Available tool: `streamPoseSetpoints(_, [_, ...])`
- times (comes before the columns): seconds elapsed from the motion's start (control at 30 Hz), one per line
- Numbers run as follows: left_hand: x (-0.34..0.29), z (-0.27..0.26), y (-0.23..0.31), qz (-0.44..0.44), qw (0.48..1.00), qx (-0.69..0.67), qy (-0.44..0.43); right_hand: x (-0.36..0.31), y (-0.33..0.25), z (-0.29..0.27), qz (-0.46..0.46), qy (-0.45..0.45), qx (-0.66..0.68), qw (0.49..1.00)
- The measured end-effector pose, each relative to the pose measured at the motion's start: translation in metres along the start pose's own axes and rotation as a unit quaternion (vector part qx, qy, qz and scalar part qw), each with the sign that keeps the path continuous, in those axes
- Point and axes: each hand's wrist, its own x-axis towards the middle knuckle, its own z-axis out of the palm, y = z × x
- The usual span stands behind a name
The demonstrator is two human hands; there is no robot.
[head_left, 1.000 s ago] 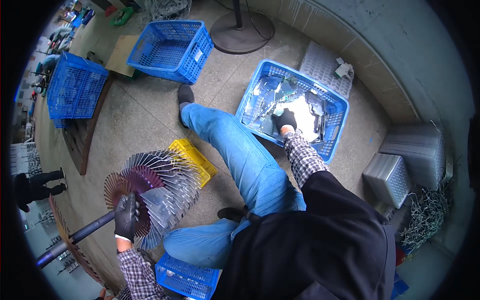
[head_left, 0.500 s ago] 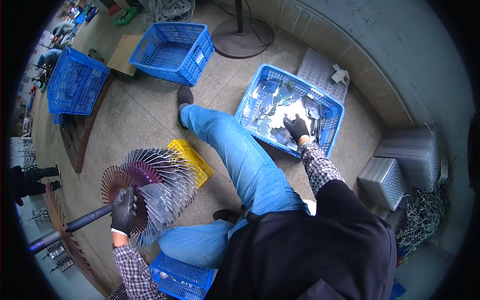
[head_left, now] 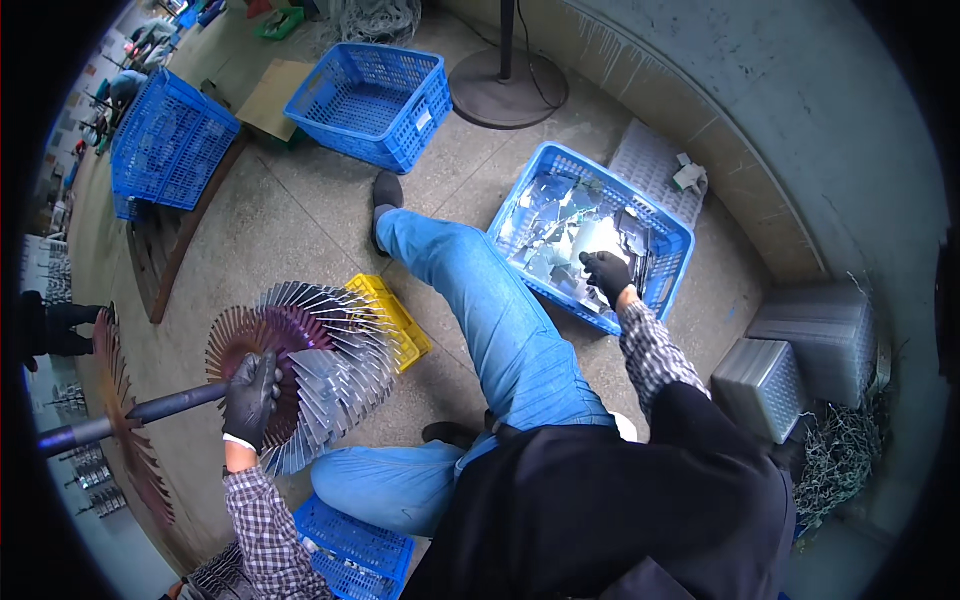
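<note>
My left hand (head_left: 252, 400), in a dark glove, has its fingers curled in front of a round spoked rack (head_left: 238, 335) on a dark shaft (head_left: 180, 402). What those fingers hold, if anything, is hidden. Many thin metal plates (head_left: 340, 385) fan out around the rack's right side. My right hand (head_left: 607, 275), also gloved, hovers over the near part of a blue crate (head_left: 520, 200). Its fingers are bent together, and I cannot make out anything between them. Loose shiny flat pieces (head_left: 560, 215) fill the crate's bottom, with a bright glare beside my fingers.
A yellow crate (head_left: 405, 335) stands behind the rack. Another blue crate (head_left: 420, 140) and a stand's round base (head_left: 508, 90) are farther off. Clear plastic trays (head_left: 760, 390) and tangled wire pieces (head_left: 845, 460) lie at the right. A person's dark legs (head_left: 70, 330) show at the far left.
My right hand has drawn back toward me from the bright pieces, its fingers now bent together. The left hand stays at the rack. The whole view has shifted slightly.
</note>
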Motion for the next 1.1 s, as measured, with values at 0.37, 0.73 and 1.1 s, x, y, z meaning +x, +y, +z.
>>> streamPoseSetpoints(0.37, [-0.022,-0.009,-0.002,0.14,0.981,-0.129,-0.045,-0.191,-0.199,0.116,-0.181,-0.338,0.088,0.919])
streamPoseSetpoints(0.73, [-0.065,0.006,0.056,0.218,0.951,-0.203,-0.088,-0.277,-0.261,0.245,-0.415,-0.487,-0.066,0.766])
streamPoseSetpoints(1.1, [-0.037,0.01,0.044,0.277,0.959,-0.032,0.051,-0.238,-0.282,0.248,-0.551,-0.362,-0.165,0.733])
